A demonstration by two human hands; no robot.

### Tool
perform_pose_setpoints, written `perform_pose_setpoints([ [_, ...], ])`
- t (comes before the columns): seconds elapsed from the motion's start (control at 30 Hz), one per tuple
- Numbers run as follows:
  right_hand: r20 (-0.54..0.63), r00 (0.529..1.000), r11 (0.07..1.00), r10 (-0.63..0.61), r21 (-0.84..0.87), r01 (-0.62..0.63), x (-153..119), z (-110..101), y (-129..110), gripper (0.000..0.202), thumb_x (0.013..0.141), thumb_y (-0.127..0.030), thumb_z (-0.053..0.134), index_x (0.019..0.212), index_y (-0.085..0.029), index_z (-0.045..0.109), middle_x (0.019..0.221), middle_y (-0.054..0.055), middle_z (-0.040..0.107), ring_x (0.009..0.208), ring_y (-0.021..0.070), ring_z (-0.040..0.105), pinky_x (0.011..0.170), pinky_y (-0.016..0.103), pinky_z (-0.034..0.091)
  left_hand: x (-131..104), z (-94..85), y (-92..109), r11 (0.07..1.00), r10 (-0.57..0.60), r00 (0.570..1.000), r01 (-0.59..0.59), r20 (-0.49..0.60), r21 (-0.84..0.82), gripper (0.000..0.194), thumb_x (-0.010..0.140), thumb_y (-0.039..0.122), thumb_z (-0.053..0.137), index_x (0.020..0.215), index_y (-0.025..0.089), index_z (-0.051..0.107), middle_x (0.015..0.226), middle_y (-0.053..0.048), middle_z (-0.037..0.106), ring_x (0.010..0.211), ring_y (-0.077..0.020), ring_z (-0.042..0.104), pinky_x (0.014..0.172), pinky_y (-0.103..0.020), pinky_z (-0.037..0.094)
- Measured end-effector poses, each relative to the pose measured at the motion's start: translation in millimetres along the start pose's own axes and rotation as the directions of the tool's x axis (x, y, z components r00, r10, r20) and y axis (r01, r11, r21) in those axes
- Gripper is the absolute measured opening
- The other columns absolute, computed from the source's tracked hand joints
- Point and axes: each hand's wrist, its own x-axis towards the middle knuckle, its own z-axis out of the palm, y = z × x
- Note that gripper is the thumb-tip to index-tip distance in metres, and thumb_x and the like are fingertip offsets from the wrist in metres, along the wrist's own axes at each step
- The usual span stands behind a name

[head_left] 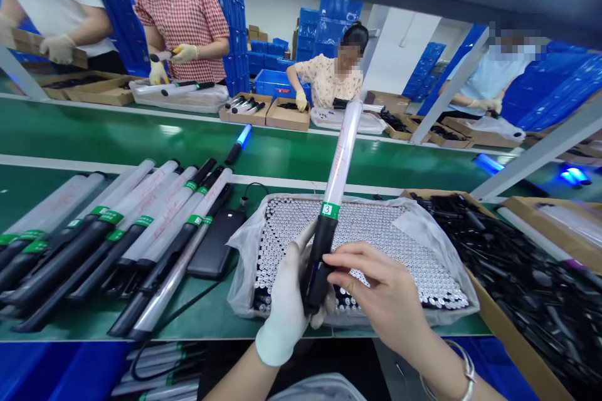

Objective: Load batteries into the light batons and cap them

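Note:
My gloved left hand (286, 301) is wrapped round the black handle of a light stick (342, 156), which stands tilted up in front of me. Its tube is whitish with faint red writing, and a green band marked 3 circles its base. My bare right hand (383, 291) has its thumb and forefinger pinched at the right side of that handle; whatever small part they may grip there is hidden. Behind both hands lies a plastic-lined tray of batteries (376, 232), packed in upright rows with a loose clear sheet over its right part.
Several similar light sticks (155, 225) lie piled at the left, beside a black power bank (217, 243) with a cable. A carton of black parts (508, 276) stands at the right. One stick glows blue (243, 135) on the green belt (188, 138). Co-workers sit and stand beyond it.

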Motion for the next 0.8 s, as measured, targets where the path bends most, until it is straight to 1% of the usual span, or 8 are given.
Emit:
perform_pose_setpoints([
  [0.1,-0.014,1.000,1.000,0.006,0.023,-0.005,1,-1,0,0.028,0.081,-0.008,0.069,0.099,-0.029,0.075,0.091,0.000,0.070,0.082,0.0117,0.067,0.069,0.019,0.054,3,1.3,1,1.000,0.030,0.999,-0.030,0.019,0.008,0.064,0.092,0.063,0.036,0.146,0.028,0.037,0.090,-0.006,0.067,0.029,-0.0066,0.044,0.023,-0.018,0.031],
  [0.2,-0.023,1.000,1.000,0.012,0.025,-0.011,2,0,2,0.025,0.082,-0.010,0.070,0.098,-0.028,0.075,0.092,0.000,0.070,0.082,0.0114,0.067,0.070,0.019,0.055,6,4.4,3,0.998,0.066,0.998,-0.066,-0.020,0.021,0.061,0.093,0.060,0.037,0.143,0.025,0.044,0.094,-0.008,0.067,0.035,-0.0072,0.049,0.026,-0.017,0.036],
  [0.33,-0.057,0.998,0.999,0.014,0.044,-0.011,2,0,3,0.023,0.082,-0.012,0.069,0.097,-0.028,0.076,0.092,0.001,0.070,0.082,0.0129,0.067,0.070,0.021,0.057,9,8.7,6,0.999,0.044,0.999,-0.044,-0.015,0.006,0.062,0.093,0.060,0.037,0.144,0.026,0.042,0.098,-0.008,0.067,0.037,-0.0062,0.049,0.027,-0.017,0.038],
  [0.43,-0.078,0.997,0.997,0.025,0.072,-0.019,2,-2,3,0.023,0.082,-0.012,0.070,0.095,-0.029,0.076,0.089,0.001,0.070,0.081,0.0136,0.067,0.070,0.022,0.057,9,10.6,7,0.999,0.036,0.999,-0.036,-0.007,-0.004,0.061,0.093,0.060,0.038,0.144,0.027,0.042,0.102,-0.008,0.066,0.043,-0.0070,0.054,0.029,-0.015,0.037],
  [0.6,-0.022,1.000,0.998,0.002,0.062,-0.001,3,-7,6,0.032,0.082,-0.007,0.068,0.100,-0.032,0.074,0.092,0.000,0.069,0.082,0.0136,0.067,0.069,0.023,0.056,10,13.2,5,1.000,-0.014,1.000,0.013,-0.028,-0.017,0.064,0.091,0.063,0.039,0.144,0.027,0.041,0.097,-0.007,0.066,0.042,-0.0062,0.053,0.030,-0.015,0.039],
  [0.7,-0.010,1.000,0.999,-0.006,0.033,0.007,2,-5,9,0.031,0.083,-0.009,0.067,0.099,-0.033,0.074,0.093,0.001,0.064,0.082,0.0143,0.063,0.068,0.025,0.054,9,14.4,1,1.000,-0.013,1.000,0.013,-0.006,-0.012,0.066,0.091,0.064,0.039,0.146,0.027,0.037,0.088,-0.005,0.064,0.034,-0.0053,0.046,0.026,-0.015,0.035],
  [0.77,-0.075,0.996,0.999,0.040,0.002,-0.040,-1,0,11,0.033,0.081,-0.012,0.070,0.104,-0.035,0.072,0.089,0.001,0.056,0.079,0.0147,0.058,0.068,0.027,0.052,7,13.8,-1,1.000,0.007,1.000,-0.008,0.023,0.018,0.063,0.092,0.060,0.043,0.146,0.028,0.036,0.085,-0.004,0.063,0.032,-0.0049,0.044,0.025,-0.015,0.033],
  [0.8,-0.119,0.989,0.996,0.088,0.002,-0.088,-2,2,14,0.040,0.079,-0.013,0.071,0.112,-0.037,0.068,0.088,0.000,0.052,0.077,0.0148,0.055,0.069,0.028,0.052,6,12.8,-2,0.999,0.024,0.999,-0.026,0.036,0.045,0.060,0.092,0.055,0.047,0.145,0.030,0.037,0.085,-0.003,0.062,0.032,-0.0046,0.045,0.025,-0.015,0.033],
])
